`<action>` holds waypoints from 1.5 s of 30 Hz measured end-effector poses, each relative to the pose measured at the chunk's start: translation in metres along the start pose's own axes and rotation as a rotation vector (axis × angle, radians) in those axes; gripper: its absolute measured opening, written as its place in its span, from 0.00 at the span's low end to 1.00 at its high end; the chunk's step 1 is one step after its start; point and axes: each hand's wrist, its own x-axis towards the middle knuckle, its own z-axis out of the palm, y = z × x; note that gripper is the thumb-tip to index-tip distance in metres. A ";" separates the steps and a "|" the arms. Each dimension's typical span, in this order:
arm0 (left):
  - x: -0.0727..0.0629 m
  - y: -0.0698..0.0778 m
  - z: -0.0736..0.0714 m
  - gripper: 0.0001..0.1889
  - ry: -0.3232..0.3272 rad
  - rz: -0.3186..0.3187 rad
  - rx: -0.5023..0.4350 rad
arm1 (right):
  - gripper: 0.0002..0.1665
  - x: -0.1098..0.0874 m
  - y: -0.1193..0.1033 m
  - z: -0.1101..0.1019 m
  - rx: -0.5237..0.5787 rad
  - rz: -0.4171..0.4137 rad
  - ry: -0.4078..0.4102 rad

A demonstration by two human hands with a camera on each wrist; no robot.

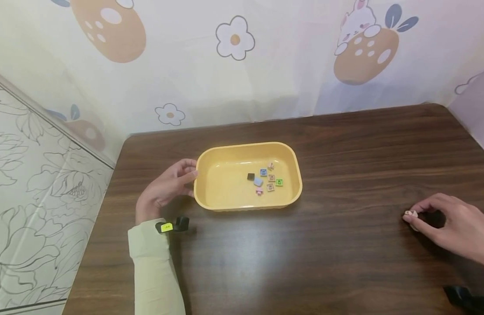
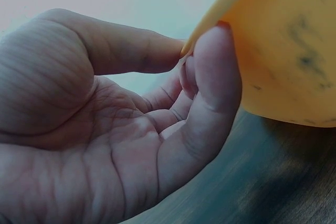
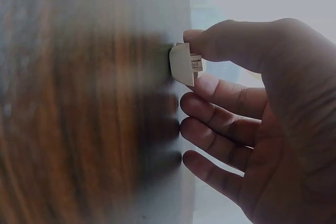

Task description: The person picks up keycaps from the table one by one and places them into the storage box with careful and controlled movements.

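At the left end of a shallow yellow tub (image 1: 224,186), my left hand (image 1: 167,186) pinches the rim between thumb and fingers. The left wrist view shows the tub's scuffed outer wall (image 2: 294,61) beside those fingers. Far to the right, my right hand (image 1: 456,225) holds a small cream toy brick (image 1: 411,213) between thumb and index finger, at the tabletop. In the right wrist view the brick (image 3: 181,65) has a sloped body with a narrower stub; the other fingertips rest near or on the wood. The brick's underside cannot be made out.
Several small bricks lie in the tub's right half, among them a black one (image 1: 251,176), a blue one (image 1: 263,172), a green one (image 1: 279,182) and a pink one (image 1: 259,191). The dark wooden table (image 1: 344,175) meets a patterned curtain (image 1: 281,78) at the back.
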 end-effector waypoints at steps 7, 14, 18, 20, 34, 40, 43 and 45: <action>0.000 -0.002 -0.001 0.22 0.000 -0.002 -0.002 | 0.16 0.004 -0.005 0.002 -0.023 0.009 -0.026; 0.000 0.000 0.000 0.23 -0.003 0.001 -0.002 | 0.15 0.009 -0.010 0.001 -0.030 0.015 -0.043; -0.001 0.001 -0.001 0.24 -0.005 0.004 0.004 | 0.14 0.013 -0.015 0.000 -0.027 0.007 -0.060; -0.001 0.001 -0.001 0.24 -0.003 0.003 0.005 | 0.14 0.016 -0.017 0.001 -0.018 -0.001 -0.066; -0.001 0.000 -0.001 0.24 0.001 -0.005 0.006 | 0.13 0.035 -0.038 0.004 -0.003 -0.056 -0.143; 0.000 0.000 -0.001 0.24 -0.005 -0.006 0.006 | 0.13 0.038 -0.042 0.003 -0.001 -0.069 -0.150; 0.000 0.001 -0.001 0.23 -0.002 -0.006 0.004 | 0.13 0.040 -0.044 0.004 0.005 -0.078 -0.143; 0.001 0.000 -0.001 0.23 -0.002 -0.006 0.002 | 0.12 0.042 -0.046 0.004 0.005 -0.087 -0.133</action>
